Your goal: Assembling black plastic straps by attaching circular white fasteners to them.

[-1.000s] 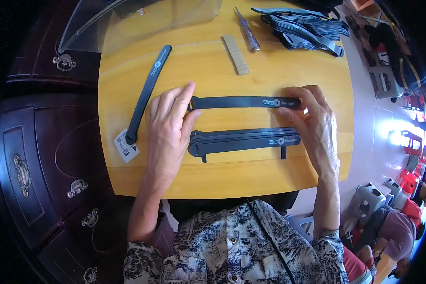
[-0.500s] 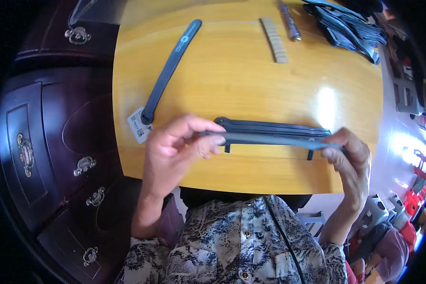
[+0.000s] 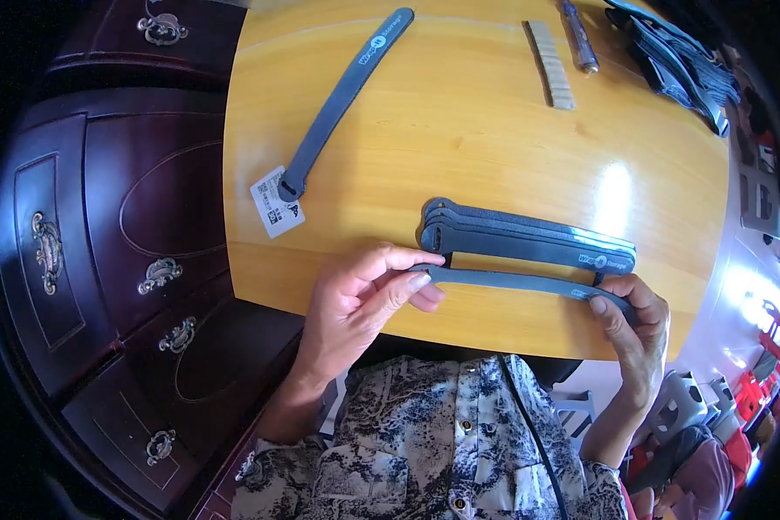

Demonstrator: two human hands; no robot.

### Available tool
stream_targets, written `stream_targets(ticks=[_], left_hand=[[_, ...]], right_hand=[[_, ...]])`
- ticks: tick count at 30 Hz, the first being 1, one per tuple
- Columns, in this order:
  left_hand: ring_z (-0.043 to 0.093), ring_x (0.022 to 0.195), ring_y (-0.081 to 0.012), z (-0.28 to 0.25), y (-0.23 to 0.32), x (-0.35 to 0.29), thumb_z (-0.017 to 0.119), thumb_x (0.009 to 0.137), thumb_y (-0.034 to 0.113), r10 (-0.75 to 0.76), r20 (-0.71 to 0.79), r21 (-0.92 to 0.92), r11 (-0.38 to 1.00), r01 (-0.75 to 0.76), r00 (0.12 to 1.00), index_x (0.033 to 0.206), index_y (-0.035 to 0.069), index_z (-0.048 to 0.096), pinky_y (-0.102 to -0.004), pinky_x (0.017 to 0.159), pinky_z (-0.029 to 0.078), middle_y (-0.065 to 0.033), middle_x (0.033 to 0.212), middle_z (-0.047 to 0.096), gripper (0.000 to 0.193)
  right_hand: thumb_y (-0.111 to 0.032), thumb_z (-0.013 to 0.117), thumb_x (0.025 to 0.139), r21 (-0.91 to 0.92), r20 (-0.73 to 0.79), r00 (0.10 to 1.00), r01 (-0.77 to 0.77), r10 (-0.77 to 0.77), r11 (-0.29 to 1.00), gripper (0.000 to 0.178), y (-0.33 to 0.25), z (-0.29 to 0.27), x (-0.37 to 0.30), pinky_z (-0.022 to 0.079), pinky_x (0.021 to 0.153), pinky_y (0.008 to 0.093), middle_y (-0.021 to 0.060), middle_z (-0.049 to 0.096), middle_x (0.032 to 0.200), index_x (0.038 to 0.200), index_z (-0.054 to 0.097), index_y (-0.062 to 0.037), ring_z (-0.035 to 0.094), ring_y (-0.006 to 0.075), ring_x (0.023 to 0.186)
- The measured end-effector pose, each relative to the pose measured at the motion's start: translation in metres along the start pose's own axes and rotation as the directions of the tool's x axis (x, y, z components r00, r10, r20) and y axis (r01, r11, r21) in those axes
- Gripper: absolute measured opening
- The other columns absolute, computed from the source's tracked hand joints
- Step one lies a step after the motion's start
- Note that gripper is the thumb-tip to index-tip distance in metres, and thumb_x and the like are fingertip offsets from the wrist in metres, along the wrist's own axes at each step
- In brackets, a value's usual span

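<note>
A dark grey strap (image 3: 511, 280) is stretched between my two hands, just in front of a stack of similar straps. My left hand (image 3: 364, 299) pinches its left end between thumb and fingers. Its right end is gripped by my right hand (image 3: 633, 316), thumb on top. The stack of straps (image 3: 529, 244) lies slightly fanned on the table, slotted rounded ends to the left. Farther left, a single strap (image 3: 347, 100) lies slanted, its slotted end over a white printed tag (image 3: 273, 212).
The yellow wooden table (image 3: 459, 156) carries a ridged tan strip (image 3: 549, 65), a pen-like tube (image 3: 580, 36) and a heap of dark straps (image 3: 676, 65) at the far right. Dark wooden drawers (image 3: 160, 217) with ornate handles stand along the left. Stools (image 3: 685, 399) show at the right.
The view has shifted, so the table's things sit farther right. The held strap has come down toward me, off the stack, and its face shows more. Both hands still grip it.
</note>
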State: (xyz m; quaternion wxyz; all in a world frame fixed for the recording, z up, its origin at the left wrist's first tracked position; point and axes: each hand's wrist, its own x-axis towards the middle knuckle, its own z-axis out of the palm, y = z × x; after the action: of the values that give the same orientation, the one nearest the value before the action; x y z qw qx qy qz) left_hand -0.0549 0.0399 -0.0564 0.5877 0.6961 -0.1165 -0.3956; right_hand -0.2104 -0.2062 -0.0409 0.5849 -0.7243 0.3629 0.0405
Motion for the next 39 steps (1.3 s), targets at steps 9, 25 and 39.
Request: stream_targets(ticks=[9, 25, 39], left_hand=[[0.065, 0.071, -0.0116, 0.014, 0.001, -0.004, 0.059, 0.088, -0.005, 0.028, -0.23, -0.092, 0.995, -0.05, 0.973, 0.107, -0.003, 0.057, -0.0216, 0.061, 0.054, -0.0083, 0.083, 0.065, 0.019], [0.065, 0.069, -0.0143, 0.013, -0.004, 0.002, 0.059, 0.089, -0.002, 0.008, -0.213, -0.039, 0.999, -0.017, 0.977, 0.101, -0.005, 0.056, -0.0245, 0.061, 0.054, -0.0105, 0.083, 0.065, 0.012], [0.062, 0.065, -0.0082, 0.019, 0.0, 0.007, 0.06, 0.09, 0.001, -0.002, -0.261, -0.018, 1.0, -0.003, 0.965, 0.09, -0.003, 0.057, -0.0216, 0.057, 0.053, -0.0047, 0.076, 0.062, 0.005]], right_hand=[[-0.019, 0.071, 0.082, 0.003, -0.023, 0.999, 0.03, -0.03, 1.0, 0.02, 0.0, 0.001, -0.004, 0.039, 0.059, 0.022, 0.0001, 0.059, 0.073, 0.083, 0.063, 0.0001, 0.05, 0.0071, 0.065], [-0.022, 0.073, 0.082, -0.07, -0.074, 0.996, 0.04, -0.045, 0.997, 0.024, 0.003, -0.002, 0.003, 0.036, 0.058, 0.0204, -0.0025, 0.056, 0.069, 0.081, 0.062, -0.0001, 0.046, 0.005, 0.065], [-0.022, 0.076, 0.08, -0.001, -0.15, 0.988, 0.02, -0.019, 1.0, 0.026, 0.009, -0.001, 0.007, 0.033, 0.053, 0.0192, -0.0036, 0.054, 0.063, 0.074, 0.059, -0.0028, 0.044, 0.0041, 0.059]])
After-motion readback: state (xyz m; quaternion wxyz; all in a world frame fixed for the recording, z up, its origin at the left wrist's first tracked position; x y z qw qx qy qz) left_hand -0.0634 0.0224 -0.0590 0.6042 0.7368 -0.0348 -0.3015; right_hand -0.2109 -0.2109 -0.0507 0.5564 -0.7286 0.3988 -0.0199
